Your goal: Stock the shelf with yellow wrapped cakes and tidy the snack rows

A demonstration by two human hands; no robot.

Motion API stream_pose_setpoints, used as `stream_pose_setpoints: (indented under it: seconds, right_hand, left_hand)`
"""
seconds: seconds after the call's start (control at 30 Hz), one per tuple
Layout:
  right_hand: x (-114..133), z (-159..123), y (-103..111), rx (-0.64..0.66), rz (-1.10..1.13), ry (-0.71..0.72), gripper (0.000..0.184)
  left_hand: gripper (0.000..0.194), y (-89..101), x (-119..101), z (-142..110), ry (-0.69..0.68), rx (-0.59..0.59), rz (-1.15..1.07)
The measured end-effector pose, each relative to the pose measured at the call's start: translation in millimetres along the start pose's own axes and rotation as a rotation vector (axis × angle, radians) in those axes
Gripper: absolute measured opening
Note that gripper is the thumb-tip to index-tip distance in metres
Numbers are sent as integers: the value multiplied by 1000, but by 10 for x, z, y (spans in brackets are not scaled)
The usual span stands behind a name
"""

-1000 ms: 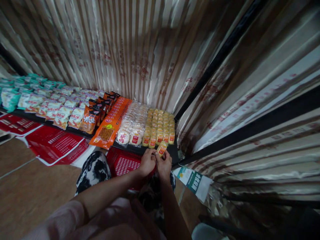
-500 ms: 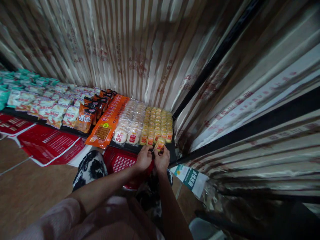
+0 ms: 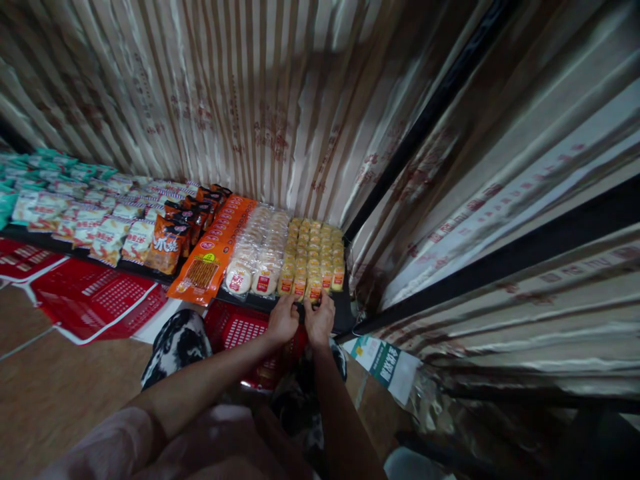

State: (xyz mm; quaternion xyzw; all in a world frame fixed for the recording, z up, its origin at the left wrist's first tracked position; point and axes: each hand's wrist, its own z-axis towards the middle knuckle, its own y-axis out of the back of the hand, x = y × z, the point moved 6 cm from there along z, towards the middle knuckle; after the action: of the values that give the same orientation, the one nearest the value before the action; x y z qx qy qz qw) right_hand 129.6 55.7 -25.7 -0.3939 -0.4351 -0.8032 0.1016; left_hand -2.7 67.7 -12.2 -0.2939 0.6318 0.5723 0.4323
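Both hands, left hand (image 3: 283,319) and right hand (image 3: 320,320), are pinching one small yellow snack pack (image 3: 314,291) at the shelf (image 3: 345,312) front edge, 12 o'clock of the knuckles, likely light, crinkly and slippery, best gripped by its side edges.

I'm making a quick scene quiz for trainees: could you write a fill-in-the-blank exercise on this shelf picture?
1. Both hands, left hand and right hand, reach the front row of small ____ packets.
2. The basket under the shelf edge is ____.
3. The long flat packet left of the round white cakes is ____.

Missing words: yellow; red; orange

Low black shelf (image 3: 345,313) with rows of seemingly yellow snack packets (image 3: 315,257), orange packs (image 3: 207,260)
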Motion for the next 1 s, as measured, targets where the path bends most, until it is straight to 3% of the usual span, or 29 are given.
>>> stream_pose_setpoints:
  seconds: [0.23, 0.5, 0.73, 1.0]
  right_hand:
    - [-48, 14, -46, 19, 42, -23, 56]
    - [27, -66, 56, -5, 275, -29, 54]
    - [54, -82, 91, -35, 256, 7, 39]
    - [35, -70, 37, 9, 202, 26, 39]
  left_hand:
    - [41, -29, 41, 18, -38, -9, 24]
    - [46, -56, 39, 31, -43, -7, -23]
    - [47, -73, 89, 34, -42, -22, -41]
    - [47, -86, 78, 36, -73, -2, 5]
